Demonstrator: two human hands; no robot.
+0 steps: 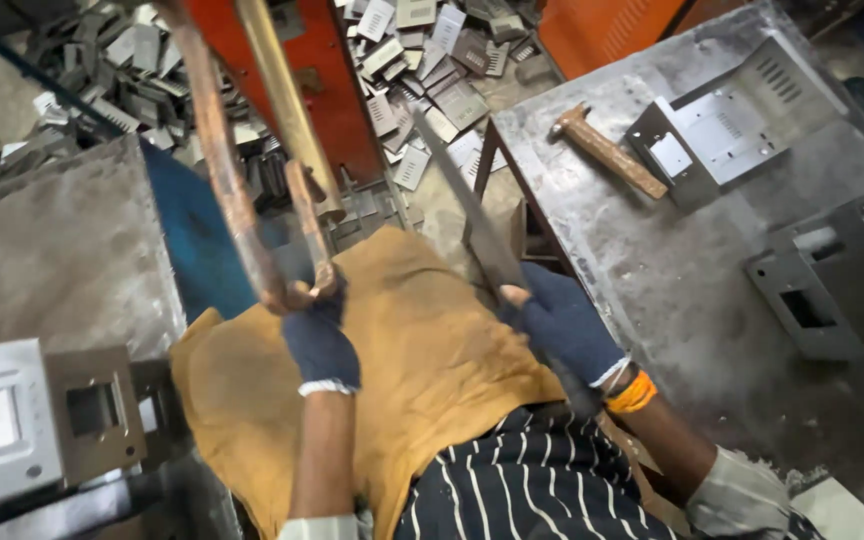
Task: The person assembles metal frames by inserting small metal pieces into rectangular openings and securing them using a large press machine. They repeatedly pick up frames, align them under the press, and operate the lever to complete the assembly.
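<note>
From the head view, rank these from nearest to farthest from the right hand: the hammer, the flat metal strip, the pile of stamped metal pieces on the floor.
1. Flat metal strip: in the grip of the right hand, running up and away from it.
2. Hammer: on the grey metal table, above and right of the hand.
3. Pile of stamped metal pieces: on the floor at the top of the picture, beyond the table's edge.

One head-worn camera looks steeply down, close over the hands, lap and surrounding metal worktables.
</note>
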